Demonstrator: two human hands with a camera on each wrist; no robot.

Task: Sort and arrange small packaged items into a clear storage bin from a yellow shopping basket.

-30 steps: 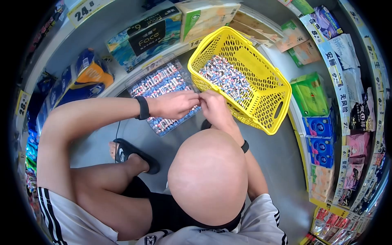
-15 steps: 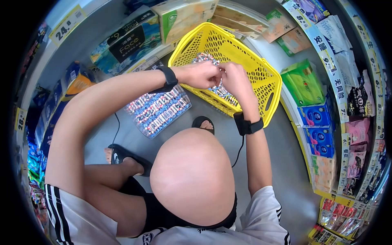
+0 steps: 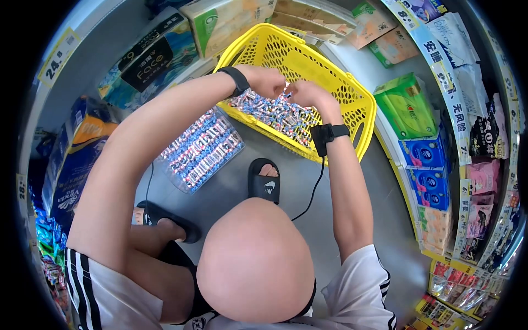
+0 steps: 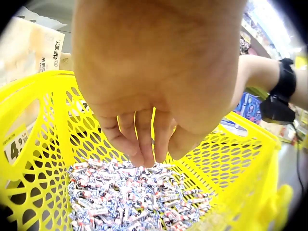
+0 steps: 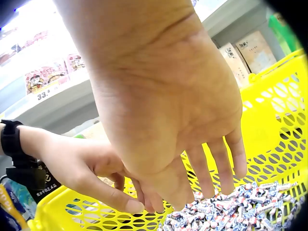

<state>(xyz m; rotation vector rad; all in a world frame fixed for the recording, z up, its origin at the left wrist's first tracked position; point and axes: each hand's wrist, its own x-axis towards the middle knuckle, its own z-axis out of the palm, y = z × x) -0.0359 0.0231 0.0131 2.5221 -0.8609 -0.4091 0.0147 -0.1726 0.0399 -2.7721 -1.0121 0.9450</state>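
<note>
A yellow shopping basket (image 3: pixel 352 102) stands on the floor in front of me. Small twist-wrapped candies (image 3: pixel 275 116) in white, blue and red lie loose over part of its bottom. Both hands are over the basket, fingertips close together. My left hand (image 3: pixel 265 81) hangs its fingers (image 4: pixel 144 139) loosely down over the pile in the left wrist view, and no candy shows between them. In the right wrist view, the right hand (image 5: pixel 178 106) also points its fingers down, its thumb side overlapping the left fingertips. Left of the basket sits a clear plastic box (image 3: pixel 219 168) with rows of the same candies.
Tissue packs (image 3: pixel 148 58) line the low shelf behind the basket. A green pack (image 3: pixel 406 107) and blue packs (image 3: pixel 429 187) fill the right shelf. My knee (image 3: pixel 256 258) and slippered foot (image 3: pixel 264 180) are close in front. A cable (image 3: pixel 313 192) hangs from the right wristband.
Both hands moved from above the clear box, right over the basket, then slightly apart. The head view shifted, so the box and basket now appear farther left.
</note>
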